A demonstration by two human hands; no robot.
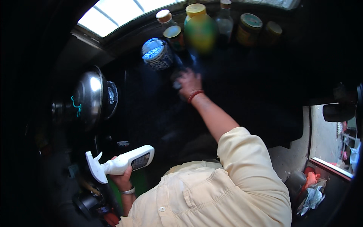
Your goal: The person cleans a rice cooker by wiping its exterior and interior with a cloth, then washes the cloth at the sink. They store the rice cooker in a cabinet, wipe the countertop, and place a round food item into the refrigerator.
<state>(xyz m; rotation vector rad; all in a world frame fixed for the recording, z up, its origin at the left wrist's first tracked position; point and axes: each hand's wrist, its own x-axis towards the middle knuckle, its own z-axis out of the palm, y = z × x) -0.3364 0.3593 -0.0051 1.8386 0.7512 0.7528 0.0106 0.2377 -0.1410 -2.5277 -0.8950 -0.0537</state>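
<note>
My left hand (122, 177) grips a white plastic trigger spray bottle (122, 162) by its shoulder, tilted nearly flat with its nozzle to the left. A dark label with writing shows on its side. My right hand (191, 82) reaches out over the dark countertop (158, 113), blurred by motion. Beneath its fingers is a dark grey wad (177, 85), perhaps a cloth or scourer; the blur hides which. Just beyond that hand stands a blue-and-white patterned jar (156, 55) with a lid.
Along the back under a bright window (127, 12) stand a cork-topped jar (164, 17), a blurred yellow-green container (200, 34), a glass bottle (225, 24) and several lidded jars (249, 28). At left is a shiny metal wok lid or basin (89, 98). Crumpled plastic bags (312, 193) lie at lower right.
</note>
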